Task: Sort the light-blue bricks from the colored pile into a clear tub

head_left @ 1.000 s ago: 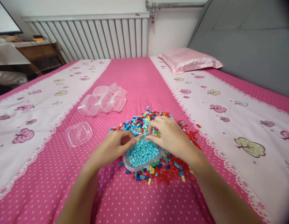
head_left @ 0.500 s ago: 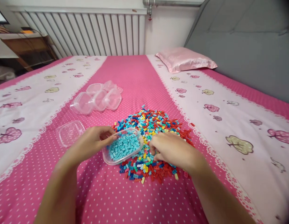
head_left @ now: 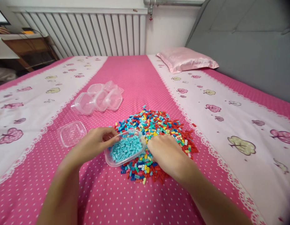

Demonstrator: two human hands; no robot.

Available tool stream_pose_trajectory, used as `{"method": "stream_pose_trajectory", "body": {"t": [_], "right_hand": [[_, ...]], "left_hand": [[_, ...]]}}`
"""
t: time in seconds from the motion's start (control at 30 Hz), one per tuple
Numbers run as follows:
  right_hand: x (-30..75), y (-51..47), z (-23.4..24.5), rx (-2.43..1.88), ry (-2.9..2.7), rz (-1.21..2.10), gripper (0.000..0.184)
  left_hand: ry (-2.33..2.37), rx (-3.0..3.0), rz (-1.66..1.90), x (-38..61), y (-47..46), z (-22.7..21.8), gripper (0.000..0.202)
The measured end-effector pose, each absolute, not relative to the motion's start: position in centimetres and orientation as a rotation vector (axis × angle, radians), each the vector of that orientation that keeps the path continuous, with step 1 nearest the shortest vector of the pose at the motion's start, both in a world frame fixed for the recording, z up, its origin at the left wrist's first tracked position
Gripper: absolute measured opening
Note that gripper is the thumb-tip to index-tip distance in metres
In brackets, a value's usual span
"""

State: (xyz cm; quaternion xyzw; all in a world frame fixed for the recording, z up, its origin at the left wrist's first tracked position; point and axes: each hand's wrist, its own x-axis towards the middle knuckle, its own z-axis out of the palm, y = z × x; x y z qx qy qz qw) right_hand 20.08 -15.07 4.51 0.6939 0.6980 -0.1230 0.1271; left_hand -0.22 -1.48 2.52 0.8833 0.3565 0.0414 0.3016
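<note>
A clear plastic container [head_left: 108, 158] with light-blue toy bricks [head_left: 126, 147] in it rests, tilted, at the left side of a mixed pile of small building bricks [head_left: 156, 120]. My left hand [head_left: 101, 139] grips the container's left rim between thumb and fingers. Right beside the opposite rim, my right hand [head_left: 162, 150] is over the pile with its fingers curled downward. Its fingertips are hidden behind the back of the hand, so what they pinch, if anything, does not show. Red, blue, yellow, green and white bricks lie around it.
Left of my left hand a clear lid [head_left: 72, 134] lies on the pink dotted bedsheet [head_left: 135, 78]. Several clear empty containers [head_left: 98, 100] are grouped farther back. A pink pillow [head_left: 186, 59] lies by the grey headboard [head_left: 243, 47], and a white radiator [head_left: 88, 34] lines the wall.
My right hand has moved slightly left, closer to the container's rim, and its fingers have gone out of sight. The left hand keeps its hold on the container.
</note>
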Motion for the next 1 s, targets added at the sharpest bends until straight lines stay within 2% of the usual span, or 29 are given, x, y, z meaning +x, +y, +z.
{"method": "stream_pose_trajectory", "body": {"t": [1.0], "right_hand": [[20.83, -15.00, 4.17, 1.966, 2.110, -0.438, 0.004]], "left_hand": [[0.944, 2.356, 0.108, -0.25, -1.48, 2.46, 0.038]]}}
